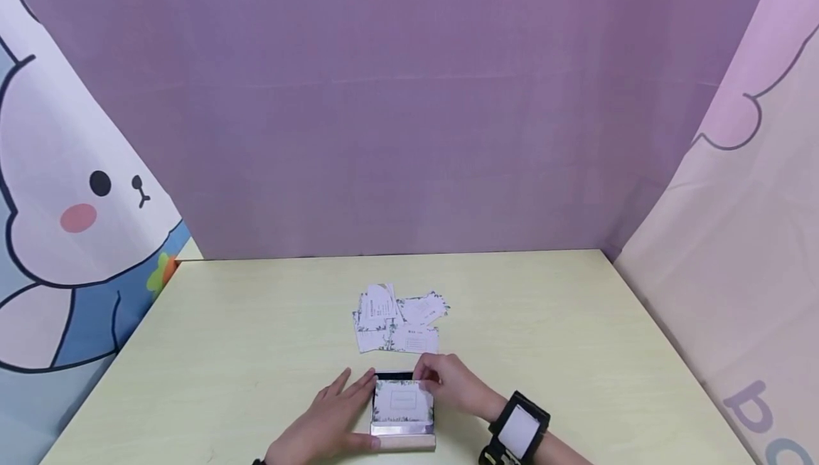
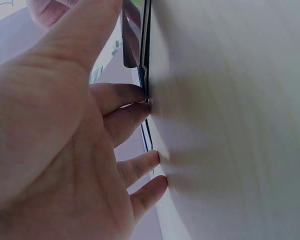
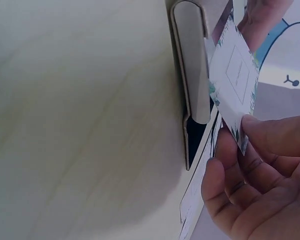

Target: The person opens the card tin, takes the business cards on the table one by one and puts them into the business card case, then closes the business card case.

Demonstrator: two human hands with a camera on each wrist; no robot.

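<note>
Right hand point(image 1: 451, 380) pinches a card point(image 1: 403, 401) over the card case point(image 1: 403, 431) at lower centre; left hand point(image 1: 333, 415), fingers straight, braces the case's left side.

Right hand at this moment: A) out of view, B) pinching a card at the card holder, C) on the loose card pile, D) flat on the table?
B: the right hand pinches a card at the card holder, while the loose cards lie apart, farther back on the table.
</note>
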